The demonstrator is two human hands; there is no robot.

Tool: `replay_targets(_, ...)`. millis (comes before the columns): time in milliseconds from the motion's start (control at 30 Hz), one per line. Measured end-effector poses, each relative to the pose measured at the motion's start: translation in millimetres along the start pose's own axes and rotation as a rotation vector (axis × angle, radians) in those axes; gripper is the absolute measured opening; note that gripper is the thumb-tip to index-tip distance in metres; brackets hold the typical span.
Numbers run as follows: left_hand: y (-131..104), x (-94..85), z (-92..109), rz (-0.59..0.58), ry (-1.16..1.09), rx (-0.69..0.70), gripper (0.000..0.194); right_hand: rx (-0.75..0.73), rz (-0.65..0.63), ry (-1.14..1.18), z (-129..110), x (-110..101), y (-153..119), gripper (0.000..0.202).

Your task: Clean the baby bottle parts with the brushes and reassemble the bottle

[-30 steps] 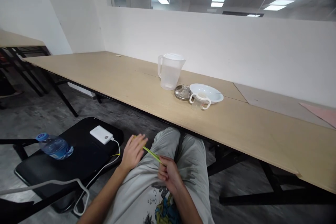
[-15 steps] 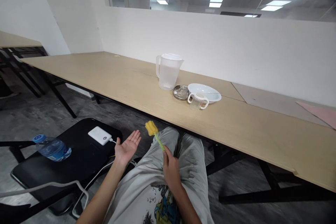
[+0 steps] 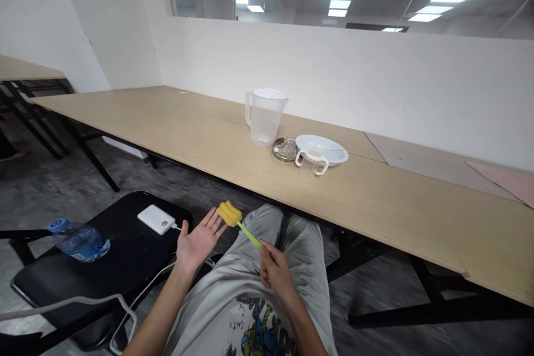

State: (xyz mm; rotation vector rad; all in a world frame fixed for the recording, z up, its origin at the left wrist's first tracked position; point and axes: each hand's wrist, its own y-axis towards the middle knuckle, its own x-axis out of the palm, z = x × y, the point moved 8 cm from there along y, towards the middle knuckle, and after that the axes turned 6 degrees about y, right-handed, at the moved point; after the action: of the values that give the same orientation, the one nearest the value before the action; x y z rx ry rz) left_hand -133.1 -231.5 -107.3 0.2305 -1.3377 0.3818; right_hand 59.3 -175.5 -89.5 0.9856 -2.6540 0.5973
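My right hand [image 3: 276,268] is closed around the green handle of a sponge brush [image 3: 229,213] above my lap. The brush's yellow foam head points up and to the left, at the fingertips of my left hand [image 3: 199,242]. That left hand lies palm up with its fingers stretched out and holds nothing. Whether the foam touches the fingertips, I cannot tell. On the table, a clear two-handled cup [image 3: 311,164] stands in front of a white oval dish [image 3: 334,157], beside a round metal lid-like piece [image 3: 284,149] and a translucent pitcher [image 3: 267,117].
The wooden table [image 3: 187,139] runs along the wall in front of my knees. To my left, a black chair [image 3: 129,239] bears a water bottle [image 3: 81,240] and a white power bank [image 3: 156,219] with a cable. A pink sheet [image 3: 503,179] lies at the table's right.
The sponge brush has tipped left and down in my right hand, bringing its yellow head to my left fingertips. My left hand has stayed palm up. The view has shifted slightly.
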Motion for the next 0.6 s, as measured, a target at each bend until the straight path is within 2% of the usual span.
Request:
replay_targets(133,-7,25.6,-3,-0.212,-0.006,-0.07,0.081,0.201,-0.149,0.173,7,10,-16,0.058)
replay_targets(300,-16,50.8,-9,-0.393,0.024,-0.162,0.082,0.305,-0.173,0.403,1,5,-32,0.041)
replay_targets(433,-21,60.1,-14,-0.391,0.034,-0.198,0.09,0.312,-0.213,0.506,-4,-3,-43,0.031)
replay_targets(600,-24,78.3,-22,-0.336,0.075,-0.223,0.096,0.247,-0.166,0.55,-6,-29,-49,0.028)
